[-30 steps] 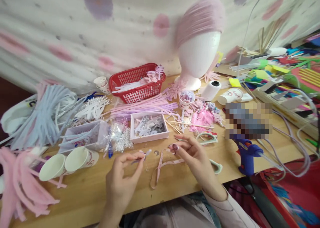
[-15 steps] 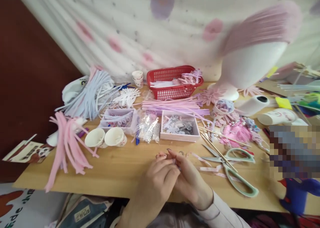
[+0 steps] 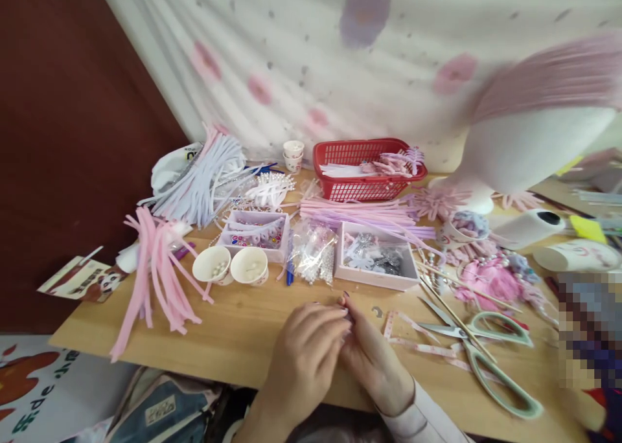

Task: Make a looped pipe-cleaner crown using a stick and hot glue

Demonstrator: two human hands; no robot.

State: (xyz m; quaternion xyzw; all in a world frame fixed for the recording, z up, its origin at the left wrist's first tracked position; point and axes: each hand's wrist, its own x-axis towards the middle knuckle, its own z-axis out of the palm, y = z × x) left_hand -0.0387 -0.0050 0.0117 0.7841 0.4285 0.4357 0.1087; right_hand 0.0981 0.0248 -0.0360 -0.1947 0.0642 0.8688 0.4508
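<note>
Just in front of my body, over the near edge of the wooden table (image 3: pixel 233 329), my two hands meet. My left hand (image 3: pixel 306 349) is closed, its fingers curled across toward the other palm. Against it, my right hand (image 3: pixel 376 359) is also closed, with thumb and fingertips pressed in near the left fingertips. Whatever sits between them is hidden. Scissors with pale green handles (image 3: pixel 466 333) lie blades apart to the right, crossed by a thin wooden stick (image 3: pixel 459 317). A strip of printed measuring tape (image 3: pixel 422 347) is beside the blades.
Pink fuzzy stems (image 3: pixel 158 274) and two paper cups (image 3: pixel 250 266) stand left. Behind are a bead box (image 3: pixel 257 236), a bag of pearl beads (image 3: pixel 313 252), a white box of findings (image 3: pixel 379 278) and a red basket (image 3: pixel 364 187). A white mannequin head (image 3: pixel 529 138) rises right.
My view has swung left, so the table's things appear farther right. Both hands stay pressed together, and my left fingers have shifted slightly over the right hand.
</note>
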